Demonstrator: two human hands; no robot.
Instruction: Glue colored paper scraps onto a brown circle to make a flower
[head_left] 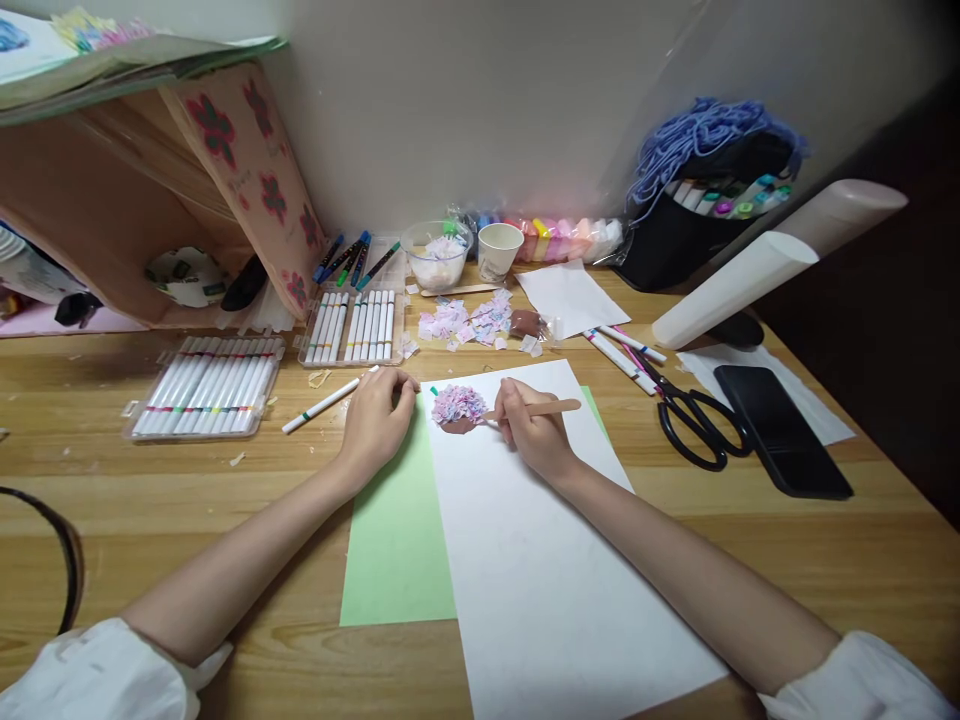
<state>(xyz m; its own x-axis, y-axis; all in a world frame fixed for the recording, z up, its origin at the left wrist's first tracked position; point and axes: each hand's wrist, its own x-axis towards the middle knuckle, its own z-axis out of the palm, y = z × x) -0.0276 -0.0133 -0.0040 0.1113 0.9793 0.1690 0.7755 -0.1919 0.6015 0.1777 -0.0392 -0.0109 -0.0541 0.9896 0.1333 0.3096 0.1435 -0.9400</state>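
A white sheet of paper (pixel 525 540) lies at a slant over a light green sheet (pixel 397 560). Near its top left is a collage flower of pink and lilac paper scraps (pixel 459 403), with a brown patch (pixel 456 427) below it. My right hand (pixel 529 425) pinches a wooden craft stick (pixel 556 407), its far end against the right side of the brown patch. My left hand (pixel 381 415) rests at the left edge of the sheets, fingers loosely bent and holding nothing visible. A white marker (pixel 321 405) lies just left of it.
Behind the paper lie torn paper scraps (pixel 465 320), a clear bowl (pixel 437 262) and a paper cup (pixel 499 250). Marker cases (pixel 204 390) stand left. To the right are black-handled scissors (pixel 701 425), a phone (pixel 780 430), a white tube (pixel 731 290) and a black pen holder (pixel 675 245).
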